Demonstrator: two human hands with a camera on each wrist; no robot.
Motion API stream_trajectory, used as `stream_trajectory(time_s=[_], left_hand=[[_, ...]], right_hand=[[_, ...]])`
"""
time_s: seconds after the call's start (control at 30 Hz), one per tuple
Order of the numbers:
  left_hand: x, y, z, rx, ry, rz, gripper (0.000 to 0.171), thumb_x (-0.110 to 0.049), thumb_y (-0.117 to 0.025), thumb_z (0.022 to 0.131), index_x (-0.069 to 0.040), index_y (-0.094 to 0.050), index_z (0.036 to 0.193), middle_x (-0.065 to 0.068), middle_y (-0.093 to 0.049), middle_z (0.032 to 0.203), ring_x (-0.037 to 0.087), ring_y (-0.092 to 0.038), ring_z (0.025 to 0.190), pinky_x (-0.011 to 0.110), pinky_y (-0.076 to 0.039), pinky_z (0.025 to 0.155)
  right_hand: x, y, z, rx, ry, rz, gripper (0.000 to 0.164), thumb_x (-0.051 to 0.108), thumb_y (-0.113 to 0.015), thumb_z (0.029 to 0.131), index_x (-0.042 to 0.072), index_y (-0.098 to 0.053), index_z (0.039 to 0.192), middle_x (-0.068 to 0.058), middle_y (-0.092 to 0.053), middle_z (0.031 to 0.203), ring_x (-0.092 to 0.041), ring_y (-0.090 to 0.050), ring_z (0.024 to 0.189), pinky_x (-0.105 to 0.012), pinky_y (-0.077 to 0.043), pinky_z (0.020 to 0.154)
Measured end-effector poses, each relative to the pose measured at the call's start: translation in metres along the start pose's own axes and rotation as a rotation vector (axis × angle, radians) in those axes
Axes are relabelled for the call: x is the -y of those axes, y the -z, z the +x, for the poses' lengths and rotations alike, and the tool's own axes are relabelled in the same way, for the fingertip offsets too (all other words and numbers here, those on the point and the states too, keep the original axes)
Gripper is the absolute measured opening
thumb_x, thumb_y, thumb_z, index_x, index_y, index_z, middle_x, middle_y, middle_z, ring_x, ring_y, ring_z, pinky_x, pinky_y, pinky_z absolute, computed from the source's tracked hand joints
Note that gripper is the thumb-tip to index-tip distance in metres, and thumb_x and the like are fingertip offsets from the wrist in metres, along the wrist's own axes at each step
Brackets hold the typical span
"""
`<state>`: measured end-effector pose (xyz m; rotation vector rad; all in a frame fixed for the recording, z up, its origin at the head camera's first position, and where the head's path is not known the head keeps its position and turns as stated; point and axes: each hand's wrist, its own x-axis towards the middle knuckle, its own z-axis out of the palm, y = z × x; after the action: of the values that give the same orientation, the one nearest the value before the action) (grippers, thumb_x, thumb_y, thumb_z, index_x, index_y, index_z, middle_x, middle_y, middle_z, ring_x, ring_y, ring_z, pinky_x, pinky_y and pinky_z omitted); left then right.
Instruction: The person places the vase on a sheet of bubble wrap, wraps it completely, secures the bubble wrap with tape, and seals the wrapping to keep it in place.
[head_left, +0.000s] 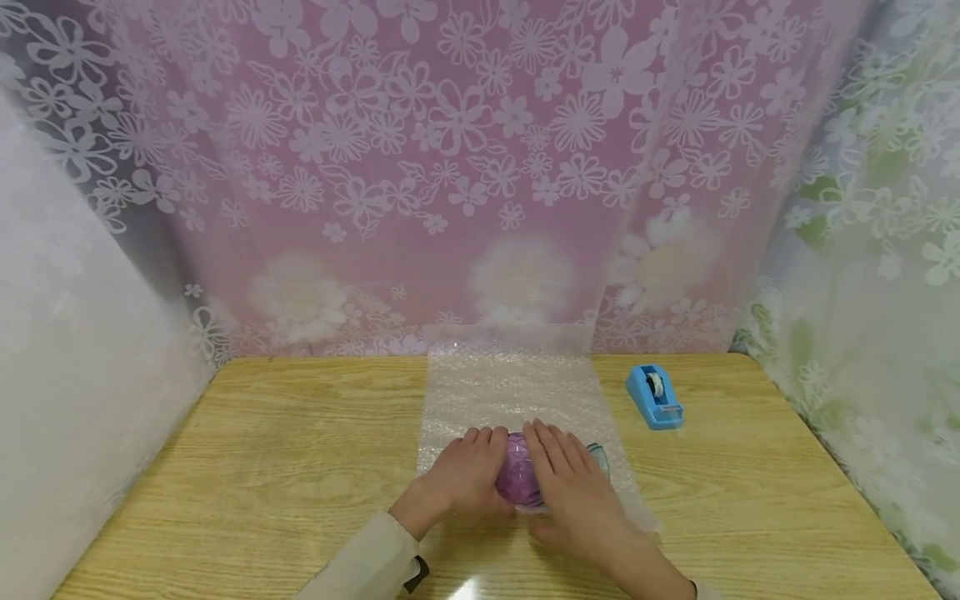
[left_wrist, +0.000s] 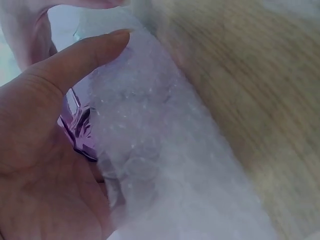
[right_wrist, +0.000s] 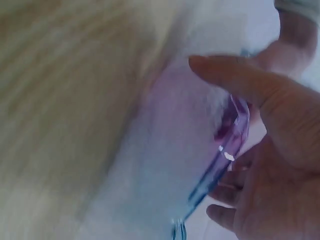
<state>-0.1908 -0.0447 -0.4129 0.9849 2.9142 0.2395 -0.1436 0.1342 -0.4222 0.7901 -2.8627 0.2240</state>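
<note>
A faceted see-through glass [head_left: 517, 475], purple shading to blue-green, lies on its side across the near end of a bubble wrap sheet [head_left: 510, 383]. My left hand [head_left: 471, 472] grips its purple end, fingers over the top. On the near side, the left thumb [left_wrist: 107, 47] presses a turned-up flap of the bubble wrap [left_wrist: 160, 145] against it. My right hand [head_left: 573, 487] holds the glass farther right, fingers across it and thumb [right_wrist: 220, 69] on the same flap. The blue-green end [head_left: 598, 457] shows past the right fingers. Much of the glass is hidden under the hands.
A blue tape dispenser [head_left: 654, 398] with a roll in it stands at the right rear of the wooden table [head_left: 300, 467]. The bubble wrap runs back past the table's rear edge, against a pink flowered curtain [head_left: 420, 167]. Pale curtains hang at both sides.
</note>
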Motion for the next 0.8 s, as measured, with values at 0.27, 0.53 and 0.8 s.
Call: stream_trajectory(time_s=[0.27,0.53,0.8], left_hand=[[0.002,0.004,0.005,0.047,0.001,-0.03,0.078,-0.05,-0.084,0.062,-0.006,-0.046,0.114,0.005,-0.055,0.1,0.018,-0.051,0.089,0.03,-0.048,0.076],[0.005,0.008,0.009,0.088,-0.02,-0.076,0.08,-0.047,-0.085,0.064,-0.005,-0.045,0.119,0.006,-0.055,0.103,0.02,-0.053,0.094,0.031,-0.048,0.082],[0.006,0.01,0.013,0.125,-0.009,-0.087,0.081,-0.048,-0.085,0.063,-0.006,-0.045,0.119,0.004,-0.054,0.101,0.018,-0.052,0.092,0.03,-0.048,0.081]], right_hand=[[0.008,-0.011,0.002,-0.081,-0.045,-0.034,0.111,0.025,-0.087,0.06,-0.008,-0.024,0.145,-0.025,-0.032,0.146,-0.038,-0.03,0.134,-0.047,-0.024,0.109],[0.003,-0.018,0.008,-0.137,-0.017,-0.089,0.104,0.019,-0.086,0.06,-0.009,-0.029,0.142,-0.025,-0.04,0.137,-0.038,-0.037,0.129,-0.045,-0.028,0.108],[-0.007,-0.018,0.015,-0.169,0.009,-0.066,0.101,0.023,-0.09,0.053,-0.009,-0.039,0.134,-0.023,-0.05,0.125,-0.034,-0.047,0.119,-0.043,-0.036,0.102]])
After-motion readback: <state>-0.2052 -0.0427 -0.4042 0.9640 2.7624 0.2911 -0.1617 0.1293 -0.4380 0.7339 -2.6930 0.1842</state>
